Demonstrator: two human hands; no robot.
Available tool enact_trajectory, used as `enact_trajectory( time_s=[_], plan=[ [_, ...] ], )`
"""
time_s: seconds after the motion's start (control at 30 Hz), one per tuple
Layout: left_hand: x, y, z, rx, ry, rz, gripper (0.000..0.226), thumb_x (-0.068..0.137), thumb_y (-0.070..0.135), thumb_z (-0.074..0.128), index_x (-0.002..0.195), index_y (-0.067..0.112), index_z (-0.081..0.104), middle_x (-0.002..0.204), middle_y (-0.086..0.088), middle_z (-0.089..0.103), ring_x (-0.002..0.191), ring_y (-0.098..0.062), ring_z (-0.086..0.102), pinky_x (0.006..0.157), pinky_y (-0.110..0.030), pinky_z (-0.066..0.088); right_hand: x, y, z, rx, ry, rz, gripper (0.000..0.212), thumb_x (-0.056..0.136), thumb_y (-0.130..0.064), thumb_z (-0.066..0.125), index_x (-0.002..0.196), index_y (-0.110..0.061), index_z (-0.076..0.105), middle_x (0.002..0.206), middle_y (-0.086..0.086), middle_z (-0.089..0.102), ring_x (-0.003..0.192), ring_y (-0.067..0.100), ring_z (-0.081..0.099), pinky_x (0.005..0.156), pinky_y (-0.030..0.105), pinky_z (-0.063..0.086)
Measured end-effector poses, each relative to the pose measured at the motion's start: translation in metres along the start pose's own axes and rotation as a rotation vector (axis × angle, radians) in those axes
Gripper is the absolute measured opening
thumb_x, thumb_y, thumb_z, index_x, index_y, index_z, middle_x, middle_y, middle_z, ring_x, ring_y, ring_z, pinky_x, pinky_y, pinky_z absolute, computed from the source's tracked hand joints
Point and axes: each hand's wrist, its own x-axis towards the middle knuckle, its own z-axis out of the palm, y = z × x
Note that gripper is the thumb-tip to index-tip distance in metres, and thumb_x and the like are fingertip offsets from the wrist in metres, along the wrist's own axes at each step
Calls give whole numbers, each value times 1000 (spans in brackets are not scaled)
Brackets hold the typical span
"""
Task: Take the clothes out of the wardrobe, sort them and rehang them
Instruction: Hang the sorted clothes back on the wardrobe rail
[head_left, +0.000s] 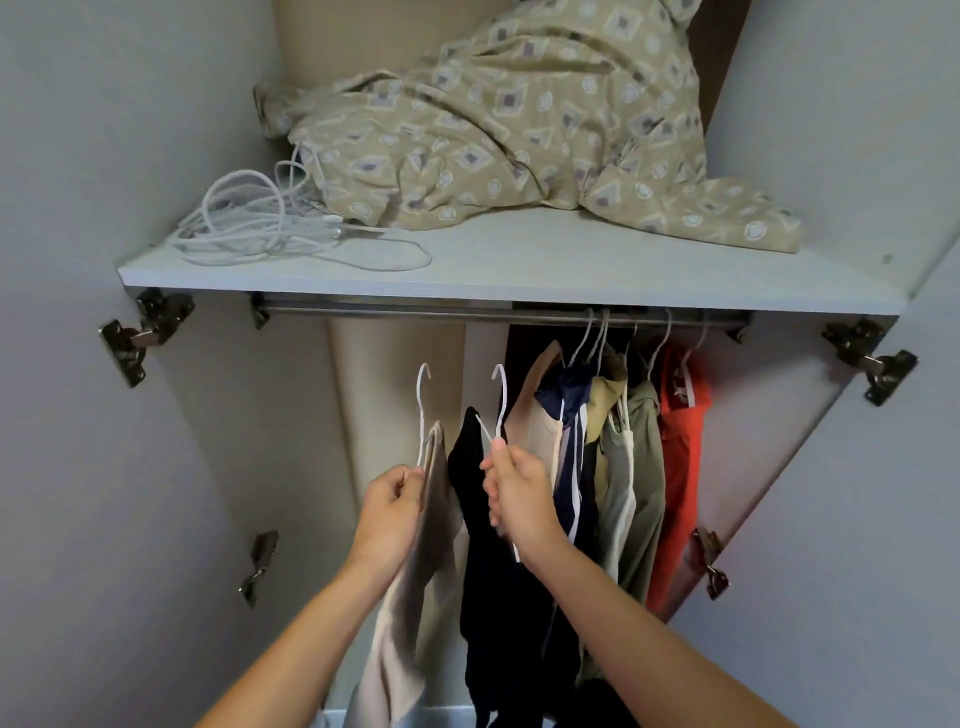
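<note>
Below the rail (467, 312), a grey top (415, 561) was pinched by the left hand (392, 512), and a black top (498, 597) by the right hand (519, 499).

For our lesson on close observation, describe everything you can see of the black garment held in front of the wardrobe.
The black garment is dark, soft cloth, hanging long and loosely folded from a thin white hanger. The hanger's hook is free, below the rail, not on it. The right hand grips the hanger just under the hook. The garment hangs between a beige garment, held by the left hand, and the clothes on the rail. Its lower end runs out of view.
</note>
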Motion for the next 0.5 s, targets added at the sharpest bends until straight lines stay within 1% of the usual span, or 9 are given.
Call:
enact_trajectory(
  time_s=[0.13,0.23,0.37,0.5],
  plan=[
    [28,-4,22,26,39,17,39,106,18,52,67,15,47,60,-1,40,50,-10,31,54,-34,28,36,8,-7,51,19,-20,40,111,-39,45,85,-11,59,51,-8,39,42,8,33,43,26,28],
    [46,-3,35,26,47,46,40,106,21,52,68,14,47,58,1,41,49,-11,32,54,-33,28,59,7,-11,67,28,-59,41,111,-37,45,82,-12,59,50,-7,40,41,8,33,42,25,27],
    [66,8,51,40,57,100,39,108,23,50,70,12,49,61,-3,41,54,-13,34,55,-34,30,81,-1,-14,83,27,-103,41,111,-37,46,83,-11,60,53,-5,40,41,9,33,41,24,26],
    [95,16,66,46,61,127,45,108,27,50,72,1,46,63,-5,39,59,-17,35,58,-36,30,109,-13,-14,56,71,-126,43,110,-41,47,83,-13,64,54,-4,45,43,10,38,45,28,29]
  ],
)
